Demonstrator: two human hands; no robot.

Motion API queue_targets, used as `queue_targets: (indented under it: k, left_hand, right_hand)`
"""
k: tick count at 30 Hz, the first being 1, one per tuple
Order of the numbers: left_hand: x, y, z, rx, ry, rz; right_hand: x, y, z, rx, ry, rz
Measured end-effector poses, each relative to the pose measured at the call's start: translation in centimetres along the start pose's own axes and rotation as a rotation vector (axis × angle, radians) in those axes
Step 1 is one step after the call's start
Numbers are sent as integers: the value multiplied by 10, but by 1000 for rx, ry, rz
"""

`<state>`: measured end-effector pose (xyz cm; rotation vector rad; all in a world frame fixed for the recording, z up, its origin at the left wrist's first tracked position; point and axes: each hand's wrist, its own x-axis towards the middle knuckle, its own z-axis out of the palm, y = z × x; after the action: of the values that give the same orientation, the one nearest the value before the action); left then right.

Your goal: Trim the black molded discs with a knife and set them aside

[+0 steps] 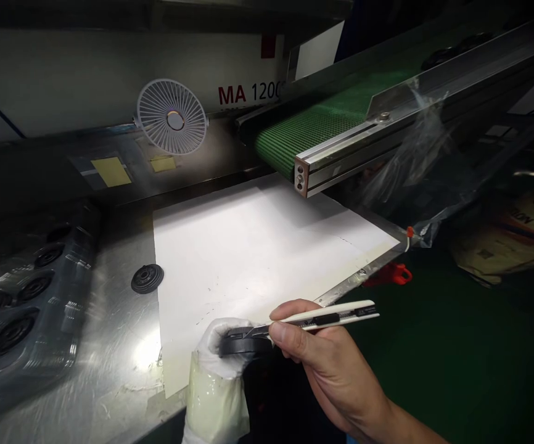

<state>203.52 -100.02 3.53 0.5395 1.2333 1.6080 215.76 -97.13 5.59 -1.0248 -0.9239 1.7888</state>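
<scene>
My left hand (211, 356), in a white glove with pale yellow tape round the wrist, is closed on a black round ridged part (247, 347). My bare right hand (316, 351) grips a white utility knife (354, 310) between thumb and fingers. The knife's blade points left and lies at the upper edge of the part; whether it touches cannot be made out. Both hands are at the near edge of a white sheet (248, 246). Another black ridged disc (147, 279) lies at the sheet's left edge.
Small dark scraps dot the sheet on the metal table (123, 320). A clear plastic tray (75, 308) holds several black discs at left. A green conveyor belt (313, 126) overhangs the table's back right. Behind stands a white fan (172, 117). Red-handled tool (394, 274) at the right edge.
</scene>
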Motion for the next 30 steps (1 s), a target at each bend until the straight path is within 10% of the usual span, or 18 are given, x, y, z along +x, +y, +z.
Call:
queue_targets:
  k: [17, 30]
  left_hand:
    - [1, 1, -3, -33, -13, -92]
    - [6, 4, -13, 40, -304, -266]
  right_hand:
    - [-4, 3, -2, -18, -23, -27]
    - [5, -20, -14, -2, -154, 16]
